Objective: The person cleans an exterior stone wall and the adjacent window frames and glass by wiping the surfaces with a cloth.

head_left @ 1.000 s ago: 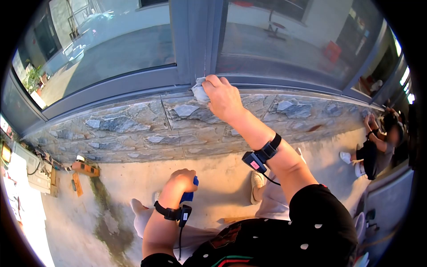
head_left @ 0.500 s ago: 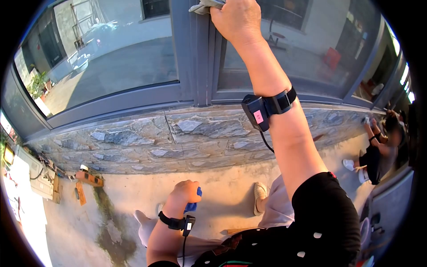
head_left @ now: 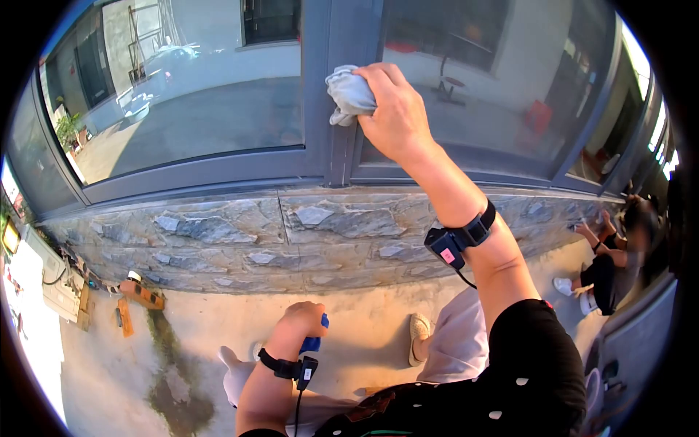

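My right hand (head_left: 397,109) grips a bunched light grey cloth (head_left: 351,95) and presses it against the dark grey window frame (head_left: 338,149), on the upright between two glass panes. Lower down, my left hand (head_left: 303,320) is closed around something blue that looks like a cloth (head_left: 314,341); most of it is hidden by the fingers. That hand hangs over the floor, apart from the wall. Both wrists carry black straps with small boxes and cables.
Beneath the window runs a rough stone wall (head_left: 335,226). A brick (head_left: 142,294) and a piece of wood (head_left: 126,318) lie on the concrete floor at left, near a wet patch (head_left: 178,386). Another person (head_left: 615,255) crouches by the wall at far right.
My right hand has come down along the window upright with the grey cloth, which now shows more fully. My left hand stays nearly in place, still closed on the blue cloth.
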### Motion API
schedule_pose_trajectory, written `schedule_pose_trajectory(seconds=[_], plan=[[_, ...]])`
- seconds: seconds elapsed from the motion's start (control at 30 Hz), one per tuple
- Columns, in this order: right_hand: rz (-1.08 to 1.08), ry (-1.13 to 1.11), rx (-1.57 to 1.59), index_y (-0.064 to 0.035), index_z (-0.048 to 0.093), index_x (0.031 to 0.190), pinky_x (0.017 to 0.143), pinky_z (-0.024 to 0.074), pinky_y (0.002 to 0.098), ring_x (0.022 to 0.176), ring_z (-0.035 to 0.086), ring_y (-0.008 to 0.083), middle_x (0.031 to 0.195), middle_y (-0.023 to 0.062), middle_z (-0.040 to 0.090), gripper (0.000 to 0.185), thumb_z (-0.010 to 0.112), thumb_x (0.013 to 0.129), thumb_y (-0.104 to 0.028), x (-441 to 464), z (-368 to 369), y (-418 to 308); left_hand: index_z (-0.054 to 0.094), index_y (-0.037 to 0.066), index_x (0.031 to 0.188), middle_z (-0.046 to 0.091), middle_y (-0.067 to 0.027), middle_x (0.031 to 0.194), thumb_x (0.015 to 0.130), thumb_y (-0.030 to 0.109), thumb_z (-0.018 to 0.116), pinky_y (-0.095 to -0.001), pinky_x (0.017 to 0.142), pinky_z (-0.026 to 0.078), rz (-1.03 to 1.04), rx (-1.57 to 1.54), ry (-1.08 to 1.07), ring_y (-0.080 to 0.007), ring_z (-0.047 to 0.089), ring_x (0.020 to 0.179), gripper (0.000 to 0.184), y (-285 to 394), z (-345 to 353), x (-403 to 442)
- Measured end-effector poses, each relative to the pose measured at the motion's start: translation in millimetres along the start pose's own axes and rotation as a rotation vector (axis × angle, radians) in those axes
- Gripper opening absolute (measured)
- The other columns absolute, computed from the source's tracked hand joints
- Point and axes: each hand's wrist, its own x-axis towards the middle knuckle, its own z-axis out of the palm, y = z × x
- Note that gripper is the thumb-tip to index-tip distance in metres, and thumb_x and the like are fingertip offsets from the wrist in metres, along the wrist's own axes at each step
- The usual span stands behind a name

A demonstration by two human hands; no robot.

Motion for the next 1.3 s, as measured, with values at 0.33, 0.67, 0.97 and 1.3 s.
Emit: schedule_pose_trajectory(seconds=[0.33,0.67,0.97,1.3], plan=[[-0.162,0.014,-0.330,-0.0066,0.060,0.092,0.076,0.0546,0.0447,0.092,0.064,0.0330,0.095,0.0139,0.060,0.013,0.061,0.079,-0.010,111.9,20.4,-34.5,0.066,0.008,0.108,0.069,-0.0153,0.109,0.074,0.029,0.067,-0.0436,0.087,0.053,-0.018,-0.028,0.002,-0.0355,0.065,0.102,0.040,6.5,-13.3,-0.8],[-0.437,-0.505,-0.258,-0.0032,0.065,0.099,0.067,0.0581,0.0383,0.087,0.062,0.0273,0.098,0.0088,0.059,0.027,0.066,0.071,-0.003,-46.7,60.0,-5.4,0.069,0.010,0.108,0.070,-0.0139,0.110,0.068,0.033,0.070,-0.0418,0.090,0.053,0.018,-0.011,0.060,-0.0312,0.066,0.107,0.046,-2.0,0.8,3.5],[-0.220,0.041,-0.372,-0.0054,0.061,0.093,0.070,0.0552,0.0413,0.088,0.062,0.0309,0.095,0.0115,0.059,0.020,0.066,0.074,-0.010,73.0,43.0,-25.5,0.068,0.011,0.109,0.070,-0.0147,0.111,0.071,0.029,0.069,-0.0420,0.090,0.053,-0.013,0.007,0.005,-0.0309,0.065,0.107,0.042,2.5,-2.4,1.9],[-0.199,-0.391,-0.228,-0.0052,0.062,0.091,0.063,0.0569,0.0347,0.082,0.061,0.0255,0.094,0.0089,0.054,0.018,0.064,0.073,-0.007,-128.5,101.0,-31.7,0.063,0.011,0.121,0.068,-0.0164,0.115,0.071,0.031,0.070,-0.0411,0.093,0.051,-0.026,-0.025,-0.029,-0.0324,0.063,0.110,0.054,-1.7,-5.2,-1.3]])
